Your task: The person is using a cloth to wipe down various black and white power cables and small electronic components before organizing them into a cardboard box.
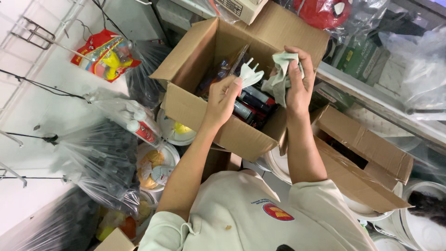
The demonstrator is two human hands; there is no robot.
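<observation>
An open cardboard box (195,69) stands in front of me, filled with several dark tubes with red ends (253,104). Over the box, my left hand (223,100) holds a white two-pin plug (251,74), with a clear plastic strip beside it. My right hand (297,81) is closed on a pale green cloth (278,79), which hangs right next to the plug. Both hands are above the box's open top, close together.
A second open cardboard box (367,158) lies at the right, white buckets (418,223) below it. Clear plastic bags (102,158) of goods pile up at the left. White lidded tubs (174,132) sit under the box. A shelf (371,93) with packages runs along the right.
</observation>
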